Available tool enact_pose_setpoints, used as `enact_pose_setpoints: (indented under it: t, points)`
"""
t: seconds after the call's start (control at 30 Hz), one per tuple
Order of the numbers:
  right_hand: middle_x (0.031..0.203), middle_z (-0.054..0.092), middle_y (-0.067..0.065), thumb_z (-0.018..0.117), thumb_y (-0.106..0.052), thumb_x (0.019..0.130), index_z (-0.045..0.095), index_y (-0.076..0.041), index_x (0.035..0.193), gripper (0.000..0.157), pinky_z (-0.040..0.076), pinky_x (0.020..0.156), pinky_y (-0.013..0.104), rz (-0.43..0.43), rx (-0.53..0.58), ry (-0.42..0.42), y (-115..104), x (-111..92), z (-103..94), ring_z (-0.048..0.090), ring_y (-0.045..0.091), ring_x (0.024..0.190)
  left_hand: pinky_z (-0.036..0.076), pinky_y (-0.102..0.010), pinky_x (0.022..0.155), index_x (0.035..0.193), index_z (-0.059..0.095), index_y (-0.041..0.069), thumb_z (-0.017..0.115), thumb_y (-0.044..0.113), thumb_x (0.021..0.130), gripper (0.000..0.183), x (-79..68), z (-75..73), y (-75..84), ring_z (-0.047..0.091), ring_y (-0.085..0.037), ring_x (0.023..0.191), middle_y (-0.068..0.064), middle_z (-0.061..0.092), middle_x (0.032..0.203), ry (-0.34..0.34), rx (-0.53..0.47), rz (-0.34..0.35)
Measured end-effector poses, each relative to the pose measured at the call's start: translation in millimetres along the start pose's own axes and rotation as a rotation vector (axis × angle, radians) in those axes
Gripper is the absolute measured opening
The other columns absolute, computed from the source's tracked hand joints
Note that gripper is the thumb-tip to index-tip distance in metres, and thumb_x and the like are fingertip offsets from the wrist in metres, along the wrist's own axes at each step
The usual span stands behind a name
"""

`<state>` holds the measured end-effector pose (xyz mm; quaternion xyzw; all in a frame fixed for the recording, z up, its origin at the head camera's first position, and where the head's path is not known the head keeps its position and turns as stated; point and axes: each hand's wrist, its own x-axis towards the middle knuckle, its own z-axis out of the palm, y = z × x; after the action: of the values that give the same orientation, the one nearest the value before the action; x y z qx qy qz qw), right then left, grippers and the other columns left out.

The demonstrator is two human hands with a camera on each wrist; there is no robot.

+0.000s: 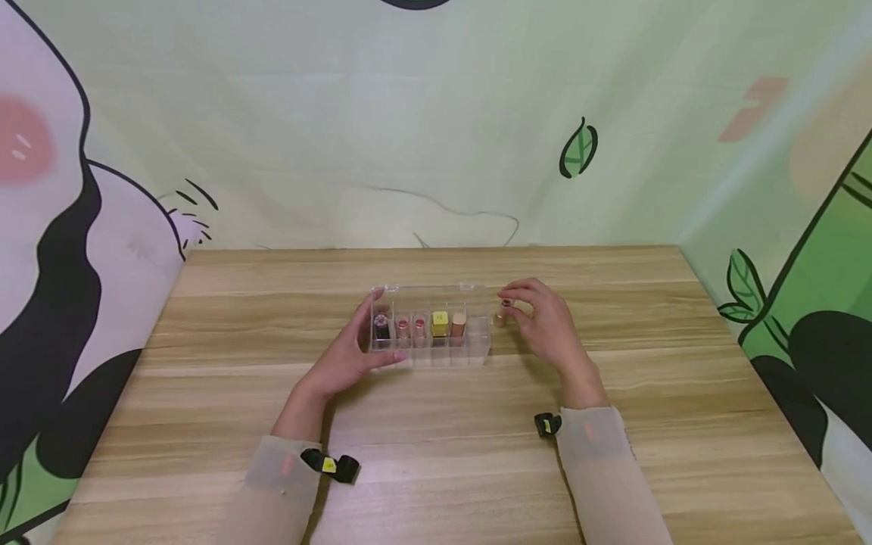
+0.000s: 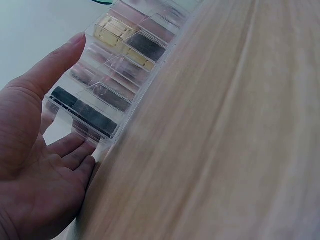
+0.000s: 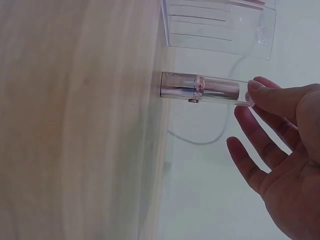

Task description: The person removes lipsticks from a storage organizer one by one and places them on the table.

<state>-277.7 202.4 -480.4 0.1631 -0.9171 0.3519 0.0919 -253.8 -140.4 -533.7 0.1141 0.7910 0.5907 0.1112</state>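
A clear plastic lipstick organizer (image 1: 481, 333) stands on the table, with several lipsticks upright in its compartments. My left hand (image 1: 346, 363) grips its left end, thumb along the front and fingers behind. Inside are a dark tube (image 1: 381, 330) at the far left, pinkish clear-capped tubes (image 1: 403, 330), a yellow-topped one (image 1: 440, 324) and a peach-topped one (image 1: 459, 325). Just right of the organizer, my right hand (image 1: 545, 322) pinches a clear-capped lipstick (image 3: 200, 87) by its top. In the right wrist view that lipstick is upright, its base at the tabletop.
The wooden table (image 1: 436, 469) extends around both hands. Behind it hangs a pale green backdrop (image 1: 306, 136) with cartoon shapes. Black wrist-strap devices (image 1: 341, 467) sit at both sleeves.
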Motion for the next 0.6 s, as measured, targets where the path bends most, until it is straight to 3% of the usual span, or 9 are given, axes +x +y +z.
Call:
enact_pose_setpoints:
  t: [0.43,0.6]
  points:
    - [0.133,0.065,0.011,0.076,-0.011,0.094,0.074,-0.005,0.124,0.030,0.046,0.108,0.053,-0.037,0.002,0.017,-19,-1,-6.7,0.057,0.033,0.129,0.012,-0.062,0.128,0.161,0.014,0.052,0.091,0.032,0.081,0.113,-1.4,-0.1,2.2,0.028,-0.034,0.157,-0.008,0.036,0.165,0.001,0.016,-0.009]
    - [0.130,0.066,0.011,0.078,-0.013,0.093,0.073,-0.006,0.126,0.034,0.051,0.101,0.051,-0.083,0.015,0.004,-34,0,-6.1,0.062,0.033,0.119,0.013,-0.061,0.128,0.161,0.014,0.052,0.091,0.032,0.081,0.113,-0.6,0.0,1.8,0.029,-0.033,0.156,-0.007,0.037,0.165,0.000,0.012,-0.007]
